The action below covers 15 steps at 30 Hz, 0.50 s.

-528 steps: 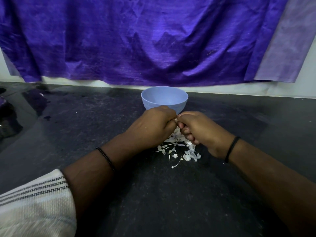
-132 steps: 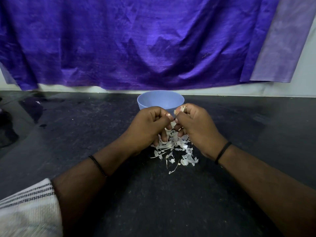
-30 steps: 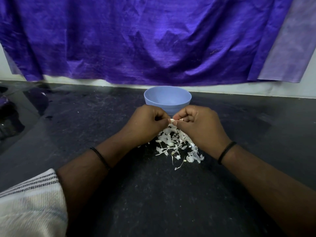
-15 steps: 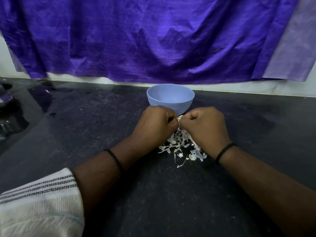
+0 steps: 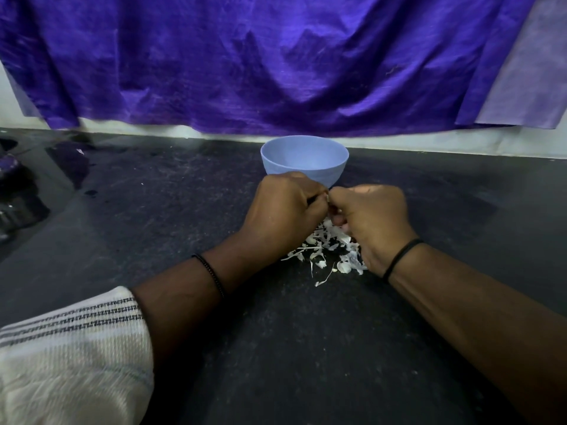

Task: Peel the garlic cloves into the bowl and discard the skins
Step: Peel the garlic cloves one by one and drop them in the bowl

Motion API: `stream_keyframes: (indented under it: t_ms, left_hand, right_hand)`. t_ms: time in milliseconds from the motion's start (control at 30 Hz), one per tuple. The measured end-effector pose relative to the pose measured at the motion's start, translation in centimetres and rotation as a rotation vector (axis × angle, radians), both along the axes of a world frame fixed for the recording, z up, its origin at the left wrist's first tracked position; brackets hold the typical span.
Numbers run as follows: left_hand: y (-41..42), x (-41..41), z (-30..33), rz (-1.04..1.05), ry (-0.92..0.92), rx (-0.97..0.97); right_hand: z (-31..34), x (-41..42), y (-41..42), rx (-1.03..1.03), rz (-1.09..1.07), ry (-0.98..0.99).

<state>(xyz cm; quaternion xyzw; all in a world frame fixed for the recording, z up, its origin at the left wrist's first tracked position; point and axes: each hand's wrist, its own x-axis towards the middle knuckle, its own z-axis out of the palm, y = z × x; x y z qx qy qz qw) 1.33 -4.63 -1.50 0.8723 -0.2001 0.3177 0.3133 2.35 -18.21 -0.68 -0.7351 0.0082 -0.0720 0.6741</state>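
With both fists curled knuckle to knuckle, the left hand [image 5: 285,210] and right hand [image 5: 372,219] pinch a small, light, firm garlic clove [image 5: 328,198], nearly hidden, above the brittle papery skins [image 5: 325,250] near the blue bowl [image 5: 303,159]; hold its ends.

Light blue bowl [image 5: 304,161]; white skins [image 5: 325,250]; black surface [image 5: 291,348]; purple cloth [image 5: 260,62]; cream sleeve [image 5: 70,357], dark stripes; black wristbands [image 5: 402,259].
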Motion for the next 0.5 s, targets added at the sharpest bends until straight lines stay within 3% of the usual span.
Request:
stream_keyframes:
  t_ms: [100, 333, 500]
  left_hand:
    - [-0.3, -0.1, 0.1, 0.015, -0.005, -0.098]
    - [-0.8, -0.3, 0.2, 0.032, 0.2, -0.605]
    - [-1.4, -0.4, -0.2, 0.13, 0.249, -0.591]
  right_hand:
    - [0.3, -0.2, 0.2, 0.088, 0.006, -0.002]
    - [1.0, -0.9, 0.7, 0.098, 0.061, 0.007]
    - [0.6, -0.2, 0.6, 0.186, 0.061, 0.108]
